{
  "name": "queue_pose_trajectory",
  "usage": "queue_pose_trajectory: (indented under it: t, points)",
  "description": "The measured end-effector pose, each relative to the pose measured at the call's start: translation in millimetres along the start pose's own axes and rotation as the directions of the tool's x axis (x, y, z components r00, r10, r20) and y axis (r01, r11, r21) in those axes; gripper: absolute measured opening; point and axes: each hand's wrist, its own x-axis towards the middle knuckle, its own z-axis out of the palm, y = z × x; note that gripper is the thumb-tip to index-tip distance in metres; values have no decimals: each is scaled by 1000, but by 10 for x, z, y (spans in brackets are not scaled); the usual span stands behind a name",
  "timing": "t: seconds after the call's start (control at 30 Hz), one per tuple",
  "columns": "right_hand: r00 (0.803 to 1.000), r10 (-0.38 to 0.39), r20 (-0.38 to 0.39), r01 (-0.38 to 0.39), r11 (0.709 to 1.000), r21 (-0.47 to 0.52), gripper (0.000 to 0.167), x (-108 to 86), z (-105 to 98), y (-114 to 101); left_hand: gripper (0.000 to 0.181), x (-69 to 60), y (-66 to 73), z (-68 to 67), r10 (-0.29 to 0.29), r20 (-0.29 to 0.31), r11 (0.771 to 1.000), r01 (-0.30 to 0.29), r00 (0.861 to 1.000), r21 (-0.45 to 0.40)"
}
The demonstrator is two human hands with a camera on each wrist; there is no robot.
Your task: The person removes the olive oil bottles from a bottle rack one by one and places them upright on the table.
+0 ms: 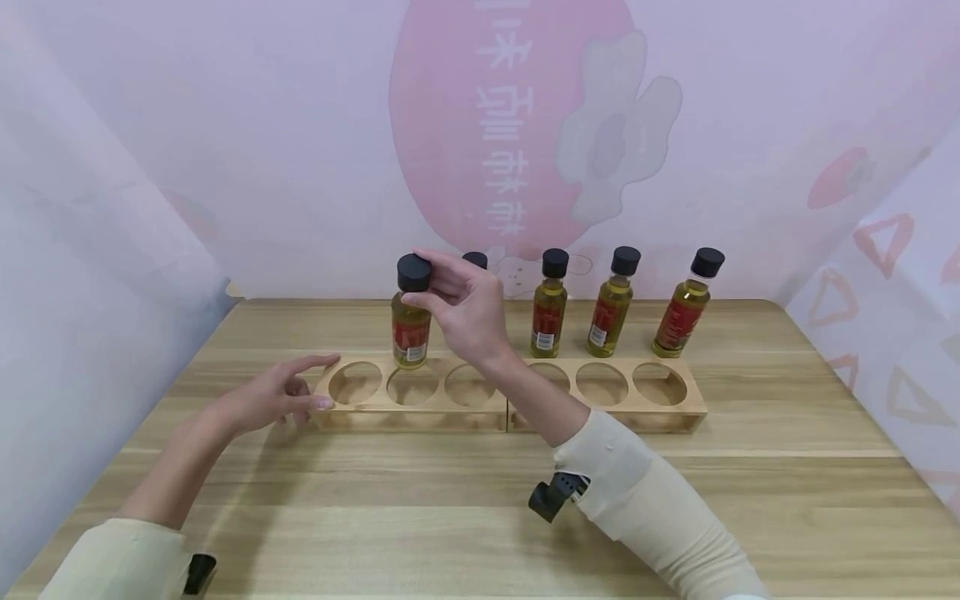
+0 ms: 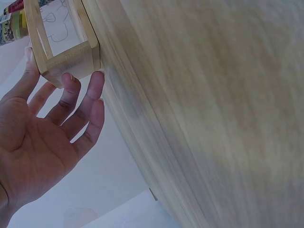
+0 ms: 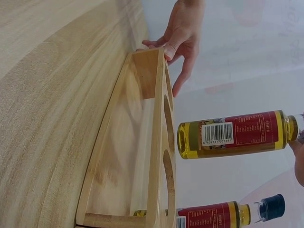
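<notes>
My right hand [image 1: 476, 317] pinches the black cap of an oil bottle [image 1: 411, 333] between thumb and fingers. This bottle, with yellow-green oil and a red label, hangs upright above the left wooden rack [image 1: 412, 421], near its second hole from the left. The right wrist view shows a gap between the bottle's base [image 3: 183, 140] and the rack top. My left hand [image 1: 266, 400] holds the left end of that rack, thumb at the front corner and index finger at the back corner. In the left wrist view, the other fingers [image 2: 90, 109] curl by the rack's end.
A second three-hole rack [image 1: 607, 421] abuts the first on its right. Behind the racks stand more oil bottles [image 1: 549, 317], [image 1: 611, 312], [image 1: 681, 317]. Another bottle's cap [image 1: 475, 259] shows behind my right hand. A printed cloth [image 1: 300, 167] hangs behind the wooden table [image 1: 420, 517].
</notes>
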Motion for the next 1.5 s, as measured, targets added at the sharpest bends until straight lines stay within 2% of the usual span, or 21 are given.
queue_pose_trajectory:
  t: [0.53, 0.83, 1.5]
  points:
    - [998, -13, -62, 15, 999, 31, 50, 41, 6, 83, 78, 8, -12, 0, 12, -4, 1000, -12, 1000, 2]
    - [995, -37, -92, 41, 998, 41, 50, 62, 1, 204, 79, 3, 16, -8, 3, -4, 1000, -3, 1000, 0]
    - [989, 79, -125, -74, 996, 41, 50, -11, 74, 466, 77, -12, 4, 13, 13, -15, 1000, -13, 1000, 16]
